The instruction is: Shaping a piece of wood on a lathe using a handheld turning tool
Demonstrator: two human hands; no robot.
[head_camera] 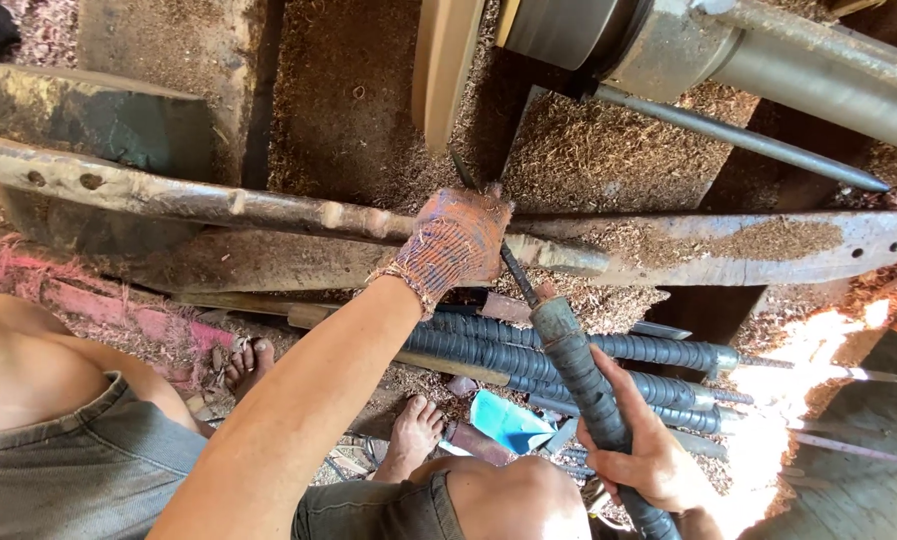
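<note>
My left hand, in a worn orange-and-blue knit glove, rests on a long rusty tool-rest bar and pins the thin steel shaft of a turning chisel against it. My bare right hand grips that chisel's long handle, which is wrapped in black rubber strips. The chisel's tip points up toward a wooden piece mounted on the lathe at the top.
Several more rubber-wrapped chisels lie under the bar beside a blue scrap. Sawdust covers the lathe bed and ground. A grey metal spindle housing and a pointed rod sit upper right. My bare feet stand below.
</note>
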